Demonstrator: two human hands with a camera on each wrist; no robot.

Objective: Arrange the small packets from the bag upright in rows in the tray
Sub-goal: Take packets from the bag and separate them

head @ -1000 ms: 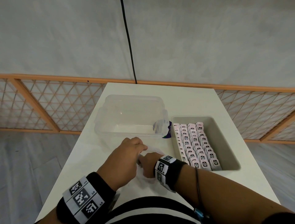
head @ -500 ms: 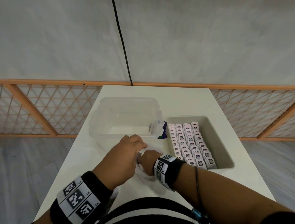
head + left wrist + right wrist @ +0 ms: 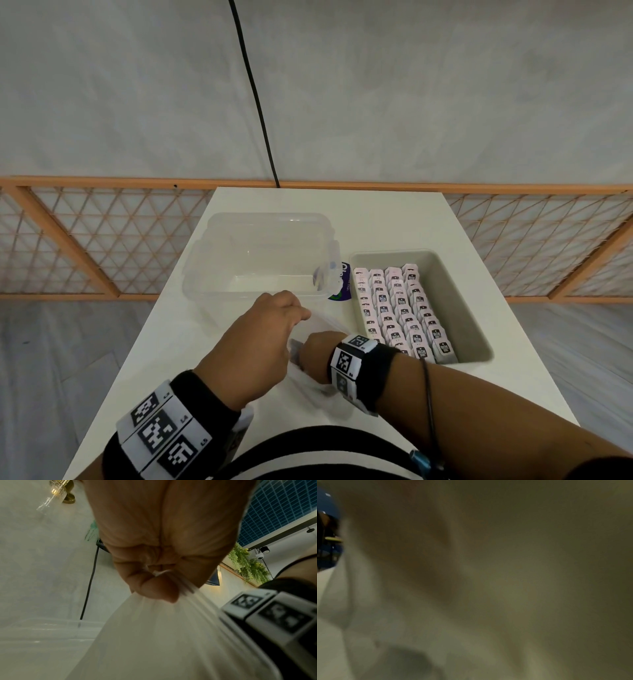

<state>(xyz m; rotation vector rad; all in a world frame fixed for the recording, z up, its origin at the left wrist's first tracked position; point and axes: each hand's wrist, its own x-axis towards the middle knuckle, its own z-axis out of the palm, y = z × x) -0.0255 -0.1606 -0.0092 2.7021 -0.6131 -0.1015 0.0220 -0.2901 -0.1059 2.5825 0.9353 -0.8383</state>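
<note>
While the left hand (image 3: 260,339) pinches the bag (image 3: 154,635) mouth up, the right hand (image 3: 318,356) reaches inside; its fingers are hidden. Beside the bag's right, the tray (image 3: 455,301) holds packets (image 3: 400,308) upright in rows.

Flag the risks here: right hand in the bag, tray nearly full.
1. The right hand is buried in the thin translucent plastic bag, so its grasp can't be seen; a packet might slip out.
2. The left hand only pinches the bag's edge; it could pull free.
3. The pink upright packets stand tightly packed in the grey plastic tray; inserting another may topple neighbours.
</note>
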